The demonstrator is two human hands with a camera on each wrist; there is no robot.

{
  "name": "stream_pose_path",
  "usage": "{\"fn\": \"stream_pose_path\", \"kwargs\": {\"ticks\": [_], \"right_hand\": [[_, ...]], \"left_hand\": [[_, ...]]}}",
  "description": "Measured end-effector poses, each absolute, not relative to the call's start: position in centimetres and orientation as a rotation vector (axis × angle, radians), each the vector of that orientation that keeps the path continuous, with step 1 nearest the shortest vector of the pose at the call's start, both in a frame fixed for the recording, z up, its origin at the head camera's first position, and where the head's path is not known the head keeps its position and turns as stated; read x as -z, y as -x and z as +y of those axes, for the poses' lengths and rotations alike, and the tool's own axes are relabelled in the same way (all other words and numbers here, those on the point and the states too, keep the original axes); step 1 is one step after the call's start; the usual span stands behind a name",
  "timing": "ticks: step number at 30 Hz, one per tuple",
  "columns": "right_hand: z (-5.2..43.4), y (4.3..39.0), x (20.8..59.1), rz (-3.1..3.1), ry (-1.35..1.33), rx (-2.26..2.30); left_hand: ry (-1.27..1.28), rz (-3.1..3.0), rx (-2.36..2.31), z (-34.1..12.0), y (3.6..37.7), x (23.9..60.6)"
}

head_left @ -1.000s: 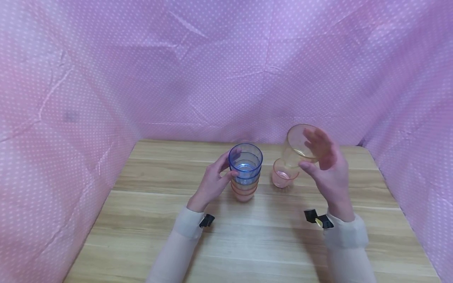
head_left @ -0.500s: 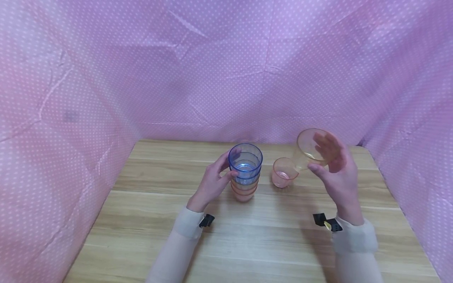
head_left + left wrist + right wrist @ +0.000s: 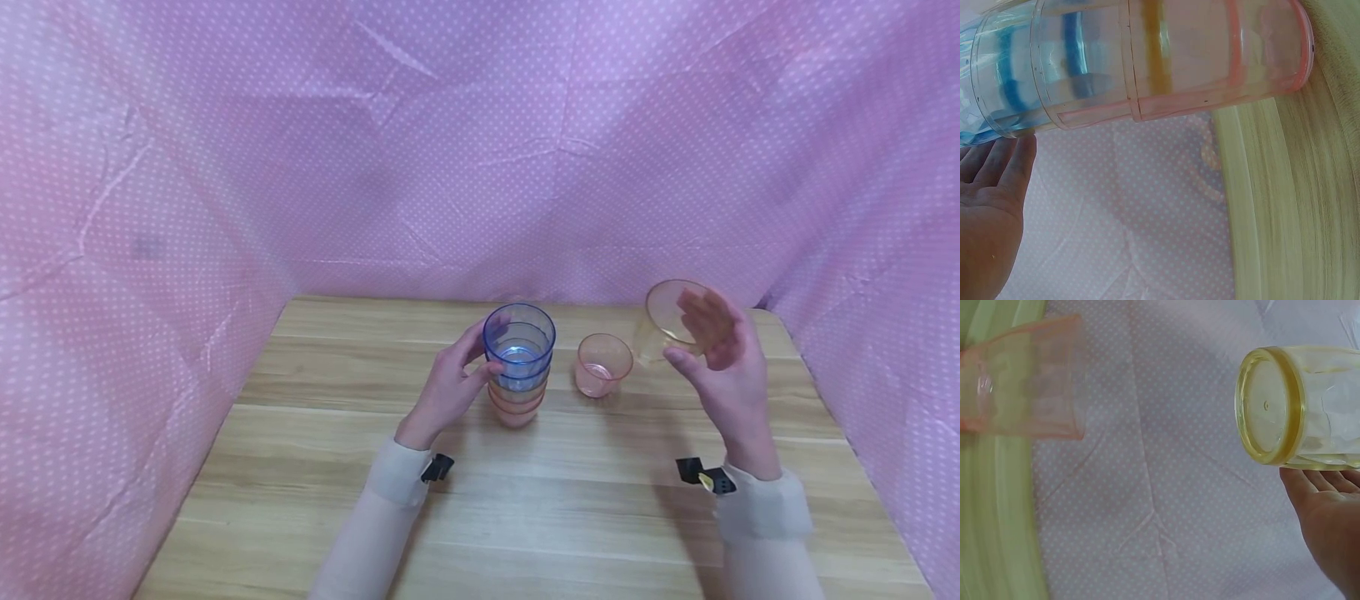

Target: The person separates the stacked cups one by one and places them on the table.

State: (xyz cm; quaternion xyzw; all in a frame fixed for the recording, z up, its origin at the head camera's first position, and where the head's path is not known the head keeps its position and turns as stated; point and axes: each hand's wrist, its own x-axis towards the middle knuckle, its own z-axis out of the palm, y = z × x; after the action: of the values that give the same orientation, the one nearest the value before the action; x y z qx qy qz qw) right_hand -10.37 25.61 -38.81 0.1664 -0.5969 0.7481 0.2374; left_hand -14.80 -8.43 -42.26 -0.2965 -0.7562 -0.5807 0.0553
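A stack of nested clear plastic cups stands upright on the table, blue at the top, then yellowish and pink at the bottom. My left hand grips its upper part, thumb on the near side and fingers behind. In the left wrist view the stack shows its coloured bases through the walls. My right hand holds a clear yellow cup in the air, tilted, its base toward the left. Between the two hands a pink cup sits upright on the table. The right wrist view shows the yellow cup's base.
The light wood table ends at a back edge just behind the cups. Pink dotted cloth hangs behind it and along both sides. A black strap piece is on each wrist.
My right hand has carried the yellow cup to the right and slightly down, away from above the pink cup. The left hand and the stack have stayed in place.
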Motion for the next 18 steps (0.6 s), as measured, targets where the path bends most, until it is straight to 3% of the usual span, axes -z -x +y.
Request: {"fn": "stream_pose_path", "kwargs": {"ticks": [18], "right_hand": [[27.8,10.3,40.7,-1.789,-0.339,-2.034]], "left_hand": [[0.9,-2.291,1.761,-8.4,14.9,42.2]]}}
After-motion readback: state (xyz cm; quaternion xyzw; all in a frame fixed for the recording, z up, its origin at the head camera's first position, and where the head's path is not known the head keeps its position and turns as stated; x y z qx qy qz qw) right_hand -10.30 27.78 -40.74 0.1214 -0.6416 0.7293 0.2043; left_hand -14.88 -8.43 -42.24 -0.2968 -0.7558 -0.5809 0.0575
